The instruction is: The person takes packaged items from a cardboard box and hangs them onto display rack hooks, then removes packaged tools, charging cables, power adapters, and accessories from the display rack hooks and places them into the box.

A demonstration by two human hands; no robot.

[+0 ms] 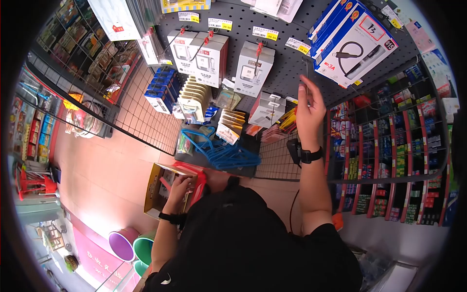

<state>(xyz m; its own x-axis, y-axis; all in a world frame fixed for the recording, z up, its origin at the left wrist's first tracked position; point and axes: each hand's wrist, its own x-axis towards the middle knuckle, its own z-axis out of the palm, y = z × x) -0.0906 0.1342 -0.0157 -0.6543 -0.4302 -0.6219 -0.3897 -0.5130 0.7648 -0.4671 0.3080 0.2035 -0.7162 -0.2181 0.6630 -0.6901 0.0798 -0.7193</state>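
Observation:
My right hand (311, 113) is raised in front of the pegboard with its fingers stretched out and apart, and nothing shows in it. Its fingertips are near a thin metal hook below a price tag (297, 45). Beside them hang blue-and-white charging cable boxes (357, 46). Low on the left, my left hand (181, 187) is closed at the edge of an open cardboard box (153, 190); whatever its fingers grip is hidden. Just past that hand is a red plastic edge (198, 185). White charger boxes (254, 68) hang left of my right hand.
The grey pegboard (287, 63) carries several hooks with packets. Blue plastic hangers (219, 148) lie on the low shelf beneath. Wire mesh racks (146, 109) stand on the left, and a rack of small packets (389, 155) on the right. Buckets (122, 244) stand at lower left.

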